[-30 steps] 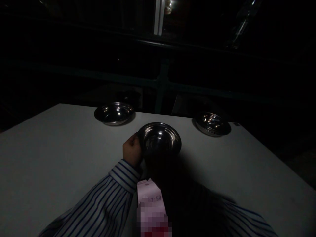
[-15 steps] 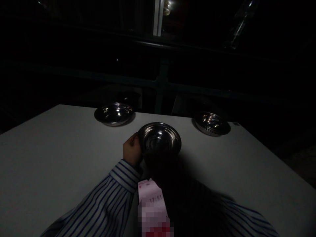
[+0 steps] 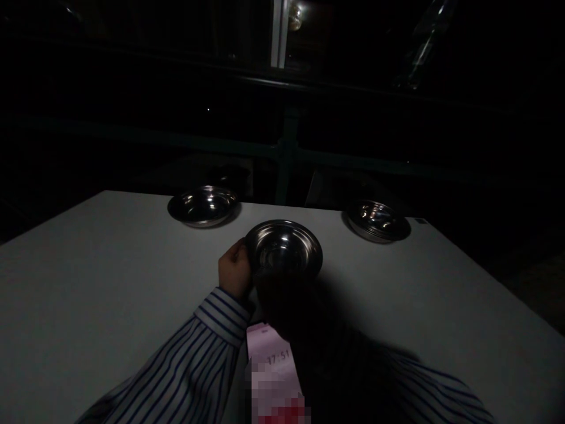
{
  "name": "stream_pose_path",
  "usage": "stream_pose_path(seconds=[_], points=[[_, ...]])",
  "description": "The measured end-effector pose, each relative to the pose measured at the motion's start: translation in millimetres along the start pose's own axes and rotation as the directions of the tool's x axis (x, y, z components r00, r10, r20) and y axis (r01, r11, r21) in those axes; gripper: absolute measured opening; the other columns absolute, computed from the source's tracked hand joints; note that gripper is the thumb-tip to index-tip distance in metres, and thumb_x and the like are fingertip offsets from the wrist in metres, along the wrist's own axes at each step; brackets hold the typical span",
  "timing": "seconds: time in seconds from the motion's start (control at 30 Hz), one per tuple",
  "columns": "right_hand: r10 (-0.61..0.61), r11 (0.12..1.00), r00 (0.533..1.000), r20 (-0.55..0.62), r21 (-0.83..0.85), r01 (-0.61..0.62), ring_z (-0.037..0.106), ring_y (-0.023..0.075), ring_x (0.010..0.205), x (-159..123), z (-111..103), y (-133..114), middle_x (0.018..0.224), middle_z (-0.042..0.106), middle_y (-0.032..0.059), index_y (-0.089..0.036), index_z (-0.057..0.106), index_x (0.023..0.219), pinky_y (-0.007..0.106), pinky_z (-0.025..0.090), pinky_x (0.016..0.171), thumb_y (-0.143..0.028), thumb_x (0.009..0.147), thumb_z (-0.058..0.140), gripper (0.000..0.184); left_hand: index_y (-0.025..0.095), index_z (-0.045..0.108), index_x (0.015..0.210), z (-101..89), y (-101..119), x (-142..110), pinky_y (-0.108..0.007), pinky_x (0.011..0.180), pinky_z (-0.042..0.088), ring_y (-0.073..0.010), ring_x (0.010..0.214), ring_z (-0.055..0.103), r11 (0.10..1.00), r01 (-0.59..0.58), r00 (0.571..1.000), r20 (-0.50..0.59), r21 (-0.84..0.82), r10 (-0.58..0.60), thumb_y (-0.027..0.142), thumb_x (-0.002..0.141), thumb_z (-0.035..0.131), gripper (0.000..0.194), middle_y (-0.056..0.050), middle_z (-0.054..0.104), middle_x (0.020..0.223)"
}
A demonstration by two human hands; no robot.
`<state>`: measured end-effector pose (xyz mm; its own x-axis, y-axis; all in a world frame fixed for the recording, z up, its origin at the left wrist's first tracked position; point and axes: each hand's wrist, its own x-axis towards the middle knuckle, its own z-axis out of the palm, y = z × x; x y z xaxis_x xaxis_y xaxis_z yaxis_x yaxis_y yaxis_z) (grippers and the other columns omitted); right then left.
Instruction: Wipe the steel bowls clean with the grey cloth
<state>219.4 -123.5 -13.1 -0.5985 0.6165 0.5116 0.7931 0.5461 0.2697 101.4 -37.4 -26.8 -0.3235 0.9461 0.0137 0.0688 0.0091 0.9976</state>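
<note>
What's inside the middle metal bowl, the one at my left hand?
Inside the middle metal bowl, the far part shows shiny metal, light reflections and dim patches too dark to make out. The near part is covered by your shadowed right hand, so anything there cannot be seen.

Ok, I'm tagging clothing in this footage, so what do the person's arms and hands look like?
The left sleeve is pale with dark blue lengthwise stripes; its cuff has stripes running around the wrist. The right sleeve is striped too, but mostly shadowed. The left hand wears no glove; the right hand is too dark for detail.
</note>
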Motion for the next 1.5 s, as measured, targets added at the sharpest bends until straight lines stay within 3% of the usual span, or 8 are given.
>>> stream_pose_path(seconds=[0.2,0.33,0.47,0.7,0.93,1.2,1.37,1.5], points=[[0.007,0.998,1.000,-0.025,0.056,-0.005,0.059,0.0235,0.089,-25,-23,28,0.099,0.065,0.0105,-0.012,0.062,0.101,0.038,0.049,0.071,-0.015,0.085,0.040,0.028,0.012,0.065,0.101,1.6,-6,4,-0.036,0.081,0.049,-0.0231,0.091,0.063,0.999,0.018,1.000,0.002,-0.027,-0.018,0.031,0.072,0.049,0.038,-0.011,0.068,0.099],[0.103,0.995,0.994,-0.031,0.012,-0.102,0.060,0.0228,0.083,-10,-9,12,0.091,0.066,0.0135,-0.011,0.063,0.096,0.037,0.049,0.069,-0.010,0.083,0.039,0.027,0.012,0.064,0.102,3.0,-4,0,-0.036,0.081,0.049,-0.0235,0.092,0.062,1.000,0.025,0.999,-0.034,-0.014,-0.025,0.031,0.072,0.048,0.039,-0.011,0.067,0.100],[0.012,1.000,1.000,0.017,-0.016,-0.012,0.060,0.0214,0.086,7,6,0,0.095,0.066,0.0098,-0.016,0.057,0.109,0.039,0.048,0.075,-0.008,0.082,0.040,0.032,0.011,0.063,0.102,1.4,3,-4,-0.035,0.079,0.049,-0.0231,0.090,0.062,0.999,0.040,0.996,-0.083,0.018,-0.038,0.030,0.071,0.049,0.038,-0.012,0.067,0.098],[0.060,0.995,0.997,0.056,0.077,-0.064,0.059,0.0237,0.084,-23,-25,29,0.098,0.065,0.0112,-0.013,0.062,0.100,0.038,0.049,0.068,-0.014,0.082,0.042,0.027,0.013,0.060,0.106,2.3,5,-3,-0.030,0.063,0.051,-0.0201,0.073,0.064,0.996,0.085,0.993,-0.082,0.016,-0.083,0.031,0.072,0.049,0.040,-0.010,0.068,0.083],[0.158,0.982,0.982,0.107,0.088,-0.167,0.058,0.0184,0.082,1,16,2,0.096,0.065,0.0078,-0.020,0.056,0.110,0.035,0.047,0.073,-0.016,0.086,0.040,0.029,0.012,0.065,0.099,3.4,15,-8,-0.030,0.067,0.051,-0.0184,0.073,0.063,0.994,0.088,0.987,-0.140,0.059,-0.079,0.024,0.073,0.048,0.034,-0.009,0.069,0.082],[0.052,0.996,0.998,0.039,0.073,-0.055,0.057,0.0224,0.084,-37,-20,38,0.101,0.064,0.0110,-0.014,0.059,0.107,0.036,0.045,0.067,-0.023,0.083,0.043,0.030,0.013,0.066,0.099,6.4,1,0,-0.033,0.077,0.049,-0.0209,0.084,0.063,0.997,0.068,0.985,-0.160,-0.026,-0.072,0.027,0.071,0.051,0.035,-0.010,0.068,0.093],[0.260,0.965,0.965,0.046,0.002,-0.260,0.058,0.0191,0.073,-29,14,10,0.088,0.066,0.0102,-0.014,0.060,0.103,0.033,0.044,0.062,-0.012,0.083,0.039,0.029,0.010,0.065,0.100,7.8,4,-4,-0.035,0.075,0.050,-0.0218,0.082,0.063,0.998,0.067,0.979,-0.194,-0.006,-0.067,0.028,0.072,0.050,0.036,-0.011,0.069,0.090],[0.214,0.974,0.972,0.099,0.051,-0.220,0.057,0.0163,0.074,-25,11,14,0.090,0.066,0.0064,-0.021,0.058,0.107,0.031,0.043,0.065,-0.016,0.085,0.039,0.030,0.010,0.066,0.099,5.9,7,-4,-0.035,0.076,0.050,-0.0226,0.083,0.063,0.998,0.057,0.980,-0.192,0.026,-0.051,0.027,0.072,0.051,0.036,-0.012,0.069,0.091]])
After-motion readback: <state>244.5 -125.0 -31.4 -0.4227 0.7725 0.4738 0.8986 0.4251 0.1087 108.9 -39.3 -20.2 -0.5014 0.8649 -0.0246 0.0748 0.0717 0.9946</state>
